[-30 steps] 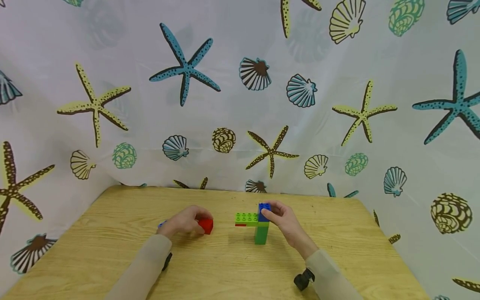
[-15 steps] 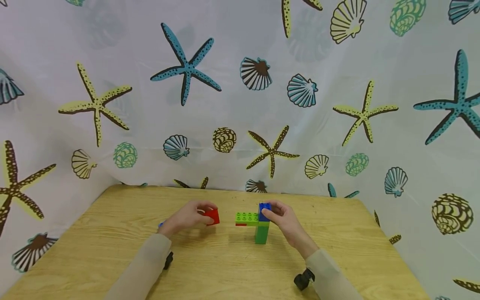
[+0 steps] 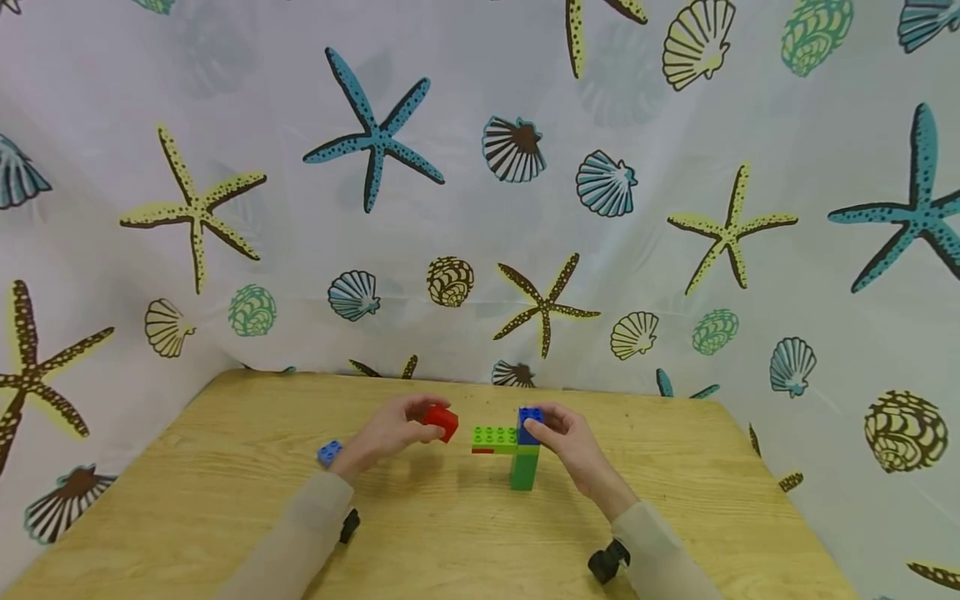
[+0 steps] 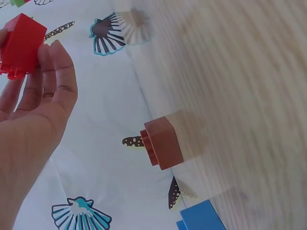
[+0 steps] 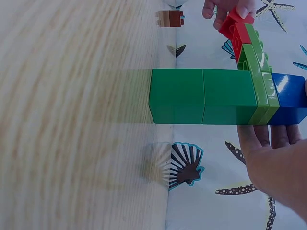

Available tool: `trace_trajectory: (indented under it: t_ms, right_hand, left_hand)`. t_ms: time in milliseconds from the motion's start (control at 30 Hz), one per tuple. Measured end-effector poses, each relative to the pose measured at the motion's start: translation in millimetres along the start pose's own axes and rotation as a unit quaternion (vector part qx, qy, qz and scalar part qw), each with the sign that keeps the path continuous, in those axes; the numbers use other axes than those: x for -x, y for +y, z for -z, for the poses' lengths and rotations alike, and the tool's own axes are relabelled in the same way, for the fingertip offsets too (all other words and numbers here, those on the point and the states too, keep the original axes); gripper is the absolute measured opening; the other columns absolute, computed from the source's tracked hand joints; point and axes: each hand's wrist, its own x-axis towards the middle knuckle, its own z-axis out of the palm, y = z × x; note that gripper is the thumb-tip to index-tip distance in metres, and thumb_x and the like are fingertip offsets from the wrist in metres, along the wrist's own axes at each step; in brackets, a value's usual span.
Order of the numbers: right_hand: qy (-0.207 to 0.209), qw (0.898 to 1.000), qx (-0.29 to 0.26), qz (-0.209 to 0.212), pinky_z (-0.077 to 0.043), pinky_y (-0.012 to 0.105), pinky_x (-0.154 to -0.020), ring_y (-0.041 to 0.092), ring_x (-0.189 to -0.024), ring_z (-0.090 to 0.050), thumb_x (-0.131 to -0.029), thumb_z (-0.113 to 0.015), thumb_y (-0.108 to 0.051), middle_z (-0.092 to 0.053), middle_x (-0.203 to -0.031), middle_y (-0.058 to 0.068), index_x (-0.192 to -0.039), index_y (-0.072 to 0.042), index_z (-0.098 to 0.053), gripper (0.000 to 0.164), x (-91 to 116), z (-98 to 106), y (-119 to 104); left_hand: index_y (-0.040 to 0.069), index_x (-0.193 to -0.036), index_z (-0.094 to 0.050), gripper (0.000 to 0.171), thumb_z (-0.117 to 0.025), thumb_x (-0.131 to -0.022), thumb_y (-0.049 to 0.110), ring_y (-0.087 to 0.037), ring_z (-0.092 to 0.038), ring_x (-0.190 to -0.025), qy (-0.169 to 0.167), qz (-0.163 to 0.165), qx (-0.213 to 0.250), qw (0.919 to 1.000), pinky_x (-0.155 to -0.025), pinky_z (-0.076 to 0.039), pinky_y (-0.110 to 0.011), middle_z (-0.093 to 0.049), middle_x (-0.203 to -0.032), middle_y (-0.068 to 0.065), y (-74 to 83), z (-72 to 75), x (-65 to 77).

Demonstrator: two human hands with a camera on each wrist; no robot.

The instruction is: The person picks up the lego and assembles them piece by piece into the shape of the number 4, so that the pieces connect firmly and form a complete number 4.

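Observation:
My left hand [image 3: 390, 433] pinches a red toy brick [image 3: 441, 422] in the air, left of a standing brick build. In the left wrist view this brick [image 4: 24, 43] is tilted, its studs pointing down. Two dark green bricks [image 5: 204, 96] form the build's column, with light green bricks [image 3: 493, 438] reaching out to the left near its top. Beneath that arm sits a red piece [image 5: 241, 40]. On top is a blue brick [image 3: 529, 423], which my right hand [image 3: 566, 437] grips between thumb and fingers.
A loose blue brick [image 3: 330, 452] lies on the wooden table [image 3: 480, 550] beside my left wrist. Near it stands a brown brick [image 4: 163, 143], hidden in the head view. A white curtain [image 3: 465, 225] with shells and starfish surrounds the table's back and sides.
My left hand has lifted the red brick and carried it right, closer to the build. The loose blue brick shows more now. My right hand stays on the top blue brick.

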Motion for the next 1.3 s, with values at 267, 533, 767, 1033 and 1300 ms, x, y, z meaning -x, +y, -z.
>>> trace_trajectory:
  t_ms: [267, 533, 767, 1033, 1300]
  right_hand:
    - [0.0, 1.0, 0.0, 0.0, -0.044, 0.045, -0.107, 0.021, -0.111, -0.06, -0.096, -0.064, -0.02, -0.06, -0.125, 0.015, -0.134, 0.0, -0.053, 0.044, -0.6, 0.4, 0.1]
    - [-0.007, 1.0, 0.002, -0.001, -0.043, 0.044, -0.108, 0.018, -0.112, -0.06, -0.096, -0.063, -0.021, -0.06, -0.127, 0.015, -0.135, 0.0, -0.052, 0.046, -2.3, 1.4, 0.6]
    - [-0.01, 1.0, 0.002, -0.002, -0.045, 0.04, -0.106, 0.017, -0.11, -0.061, -0.096, -0.064, -0.023, -0.06, -0.127, 0.015, -0.136, 0.0, -0.052, 0.047, -1.4, 1.3, 1.5]
    - [-0.003, 1.0, 0.002, -0.004, -0.046, 0.04, -0.106, 0.017, -0.108, -0.061, -0.096, -0.065, -0.023, -0.062, -0.124, 0.013, -0.134, 0.0, -0.053, 0.046, -2.3, 1.5, 2.6]
    - [0.002, 1.0, 0.0, -0.005, -0.041, 0.048, -0.11, 0.024, -0.113, -0.06, -0.095, -0.065, -0.024, -0.063, -0.122, 0.013, -0.133, 0.0, -0.054, 0.046, -2.9, 2.2, 3.2]
  left_hand:
    - [0.014, -0.138, -0.052, 0.054, -0.072, -0.088, 0.012, -0.027, -0.068, -0.102, 0.029, -0.025, 0.05, 0.998, -0.085, -0.057, -0.037, -0.059, -0.119, -0.016, 6.4, -8.1, -2.6]
    - [0.019, -0.138, -0.053, 0.049, -0.069, -0.092, 0.018, -0.032, -0.065, -0.112, 0.016, -0.065, 0.057, 0.9961, -0.09, -0.056, -0.042, -0.059, -0.129, -0.013, 14.8, -18.3, -1.4]
    - [0.027, -0.139, -0.053, 0.05, -0.07, -0.092, 0.025, -0.029, -0.063, -0.112, 0.019, -0.076, 0.038, 0.9962, -0.092, -0.055, -0.041, -0.059, -0.132, -0.009, 20.0, -28.3, -1.0]
    - [0.028, -0.14, -0.052, 0.052, -0.07, -0.092, 0.027, -0.023, -0.065, -0.104, 0.018, -0.11, 0.012, 0.9937, -0.089, -0.055, -0.036, -0.066, -0.122, -0.006, 24.4, -39.0, -1.5]
    - [0.028, -0.141, -0.053, 0.051, -0.069, -0.093, 0.025, -0.023, -0.064, -0.105, 0.004, -0.131, -0.004, 0.9914, -0.087, -0.054, -0.033, -0.067, -0.12, -0.004, 32.8, -45.3, -0.7]
